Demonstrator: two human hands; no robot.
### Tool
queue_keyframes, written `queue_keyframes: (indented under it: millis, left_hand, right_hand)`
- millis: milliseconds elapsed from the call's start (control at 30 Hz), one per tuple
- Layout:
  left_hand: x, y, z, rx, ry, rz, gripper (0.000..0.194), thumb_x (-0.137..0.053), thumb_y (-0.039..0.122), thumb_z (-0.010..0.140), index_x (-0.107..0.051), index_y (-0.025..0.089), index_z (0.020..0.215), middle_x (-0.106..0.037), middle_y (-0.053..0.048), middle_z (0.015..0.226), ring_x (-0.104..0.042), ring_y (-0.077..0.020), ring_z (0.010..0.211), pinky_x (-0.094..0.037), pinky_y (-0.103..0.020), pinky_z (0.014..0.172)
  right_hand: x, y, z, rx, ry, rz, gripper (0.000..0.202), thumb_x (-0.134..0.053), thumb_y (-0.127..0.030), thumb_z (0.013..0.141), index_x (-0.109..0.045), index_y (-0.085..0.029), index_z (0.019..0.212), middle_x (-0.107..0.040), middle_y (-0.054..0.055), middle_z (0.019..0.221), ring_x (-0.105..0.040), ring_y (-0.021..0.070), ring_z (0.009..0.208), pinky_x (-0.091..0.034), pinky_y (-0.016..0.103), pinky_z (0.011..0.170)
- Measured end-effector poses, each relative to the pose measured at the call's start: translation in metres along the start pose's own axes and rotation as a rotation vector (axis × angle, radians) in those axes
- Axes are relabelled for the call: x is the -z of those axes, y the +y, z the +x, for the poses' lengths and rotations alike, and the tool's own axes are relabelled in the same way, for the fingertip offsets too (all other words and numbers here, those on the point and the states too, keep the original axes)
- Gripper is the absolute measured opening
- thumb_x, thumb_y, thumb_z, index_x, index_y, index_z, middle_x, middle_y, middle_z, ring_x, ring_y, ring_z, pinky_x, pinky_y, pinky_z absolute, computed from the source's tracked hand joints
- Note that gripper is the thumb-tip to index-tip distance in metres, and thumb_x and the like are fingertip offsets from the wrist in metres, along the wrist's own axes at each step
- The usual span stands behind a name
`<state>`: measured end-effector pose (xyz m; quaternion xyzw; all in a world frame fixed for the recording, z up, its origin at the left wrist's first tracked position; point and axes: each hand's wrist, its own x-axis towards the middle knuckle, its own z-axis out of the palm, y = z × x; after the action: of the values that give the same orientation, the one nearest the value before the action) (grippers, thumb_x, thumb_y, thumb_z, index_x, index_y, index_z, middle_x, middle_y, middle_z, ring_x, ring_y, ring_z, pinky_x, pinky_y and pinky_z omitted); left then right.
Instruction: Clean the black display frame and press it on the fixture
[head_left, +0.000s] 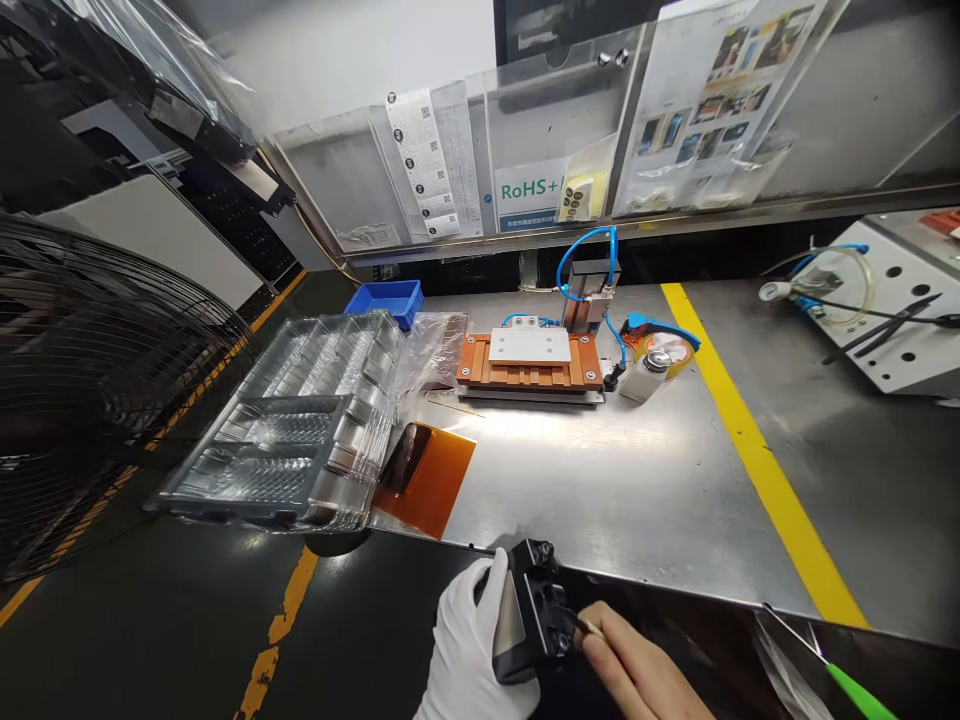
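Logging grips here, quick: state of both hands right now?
Left hand: closed, holding the black part.
Right hand: closed, holding a thin tool.

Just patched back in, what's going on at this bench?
A person's white-gloved left hand grips a black block-shaped device with a grey panel by the near edge of the silver metal bench. The bare right hand holds a thin, dark-tipped tool up to the device; whether the tip touches is unclear. On the bench lie a translucent orange sheet and an orange-brown fixture with a white top plate.
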<state>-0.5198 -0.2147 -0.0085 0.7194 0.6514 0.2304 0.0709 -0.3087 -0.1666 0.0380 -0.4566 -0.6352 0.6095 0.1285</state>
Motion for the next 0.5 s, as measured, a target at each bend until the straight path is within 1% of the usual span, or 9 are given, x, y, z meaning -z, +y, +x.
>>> queue_keyframes:
  millis: [33,100,200,267,300,367,433,467,500]
  left_hand:
    - [0.000,0.001,0.000,0.000,0.004,0.017,0.086,-0.068,0.029,0.068,-0.034,0.016,0.146,-0.059,-0.017,0.121,-0.063,-0.0314,0.106,-0.059,-0.044,0.087]
    - [0.000,0.003,0.000,0.002,0.016,0.058,0.083,-0.066,0.030,0.070,-0.035,0.015,0.145,-0.058,-0.017,0.120,-0.064,-0.0308,0.105,-0.060,-0.044,0.086]
    - [0.003,0.005,0.004,0.006,0.015,0.069,0.084,-0.065,0.029,0.068,-0.034,0.014,0.145,-0.057,-0.018,0.120,-0.063,-0.0315,0.105,-0.060,-0.044,0.085]
    - [0.008,0.005,0.010,0.008,-0.018,0.042,0.084,-0.064,0.027,0.067,-0.033,0.016,0.145,-0.057,-0.017,0.120,-0.062,-0.0313,0.106,-0.059,-0.045,0.086]
    - [0.011,0.004,0.014,0.014,-0.044,0.027,0.082,-0.063,0.025,0.068,-0.033,0.017,0.144,-0.057,-0.016,0.121,-0.061,-0.0307,0.107,-0.057,-0.045,0.088]
    - [0.017,-0.001,0.022,0.031,-0.121,0.013,0.074,-0.059,0.021,0.072,-0.037,0.019,0.143,-0.059,-0.014,0.120,-0.060,-0.0284,0.106,-0.055,-0.045,0.091]
    - [0.022,-0.007,0.029,0.054,-0.237,0.038,0.066,-0.057,0.020,0.077,-0.040,0.022,0.141,-0.060,-0.011,0.118,-0.060,-0.0270,0.101,-0.054,-0.045,0.089]
    - [0.024,-0.011,0.031,0.055,-0.288,0.063,0.065,-0.056,0.019,0.078,-0.042,0.023,0.140,-0.060,-0.010,0.117,-0.059,-0.0270,0.099,-0.053,-0.046,0.087]
    - [0.025,-0.014,0.032,0.047,-0.328,0.095,0.065,-0.056,0.018,0.078,-0.042,0.024,0.140,-0.061,-0.010,0.116,-0.059,-0.0276,0.098,-0.053,-0.046,0.086]
  right_hand:
    - [-0.002,0.004,0.003,0.015,0.019,-0.016,0.045,-0.030,-0.065,0.094,-0.048,-0.025,0.086,-0.054,0.000,0.081,-0.054,0.0166,0.073,-0.044,0.026,0.068]
    - [-0.006,0.012,0.006,0.045,0.052,-0.085,0.048,-0.034,-0.069,0.091,-0.045,-0.024,0.079,-0.052,-0.001,0.076,-0.052,0.0161,0.069,-0.041,0.026,0.063]
    - [-0.006,0.017,0.006,0.083,0.107,-0.228,0.051,-0.037,-0.067,0.091,-0.034,-0.023,0.065,-0.046,-0.002,0.064,-0.045,0.0144,0.059,-0.033,0.027,0.056]
    - [-0.004,0.016,0.003,0.065,0.107,-0.236,0.052,-0.040,-0.066,0.091,-0.033,-0.022,0.063,-0.046,-0.003,0.061,-0.045,0.0142,0.057,-0.032,0.028,0.055]
    - [-0.003,0.016,0.001,0.029,0.104,-0.190,0.049,-0.040,-0.065,0.091,-0.037,-0.023,0.065,-0.049,-0.002,0.064,-0.047,0.0146,0.059,-0.035,0.027,0.057]
    - [-0.001,0.015,-0.002,-0.055,0.102,-0.043,0.044,-0.034,-0.062,0.095,-0.049,-0.025,0.077,-0.056,-0.001,0.074,-0.055,0.0162,0.069,-0.043,0.026,0.064]
    - [-0.003,0.018,-0.001,-0.133,0.075,0.087,0.045,-0.029,-0.062,0.096,-0.056,-0.026,0.091,-0.061,0.000,0.081,-0.061,0.0175,0.076,-0.047,0.026,0.073]
    - [-0.005,0.020,0.000,-0.174,0.043,0.131,0.048,-0.028,-0.063,0.096,-0.058,-0.025,0.095,-0.062,0.000,0.079,-0.063,0.0176,0.074,-0.048,0.027,0.074]
    - [-0.008,0.023,0.002,-0.214,0.001,0.163,0.051,-0.029,-0.065,0.095,-0.059,-0.024,0.097,-0.062,0.000,0.074,-0.064,0.0173,0.069,-0.049,0.027,0.070]
